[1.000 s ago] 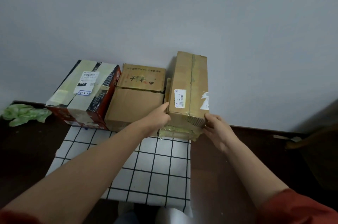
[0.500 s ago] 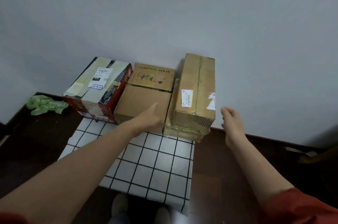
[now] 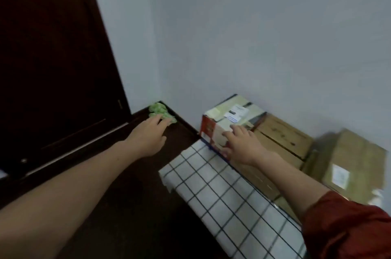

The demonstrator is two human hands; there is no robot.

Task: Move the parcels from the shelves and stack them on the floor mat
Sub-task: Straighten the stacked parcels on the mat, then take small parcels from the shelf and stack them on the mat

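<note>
White gridded floor mat (image 3: 222,191) lies flat. Along its far edge by the wall sit a tall cardboard box (image 3: 355,159), a squat cardboard box (image 3: 283,138) and a glossy taped box (image 3: 218,115), long axis toward the wall. Our right hand (image 3: 241,144) lays spread fingers on that one; our left hand (image 3: 148,138), fingers straight, is empty by a crumpled green wad (image 3: 160,110).
</note>
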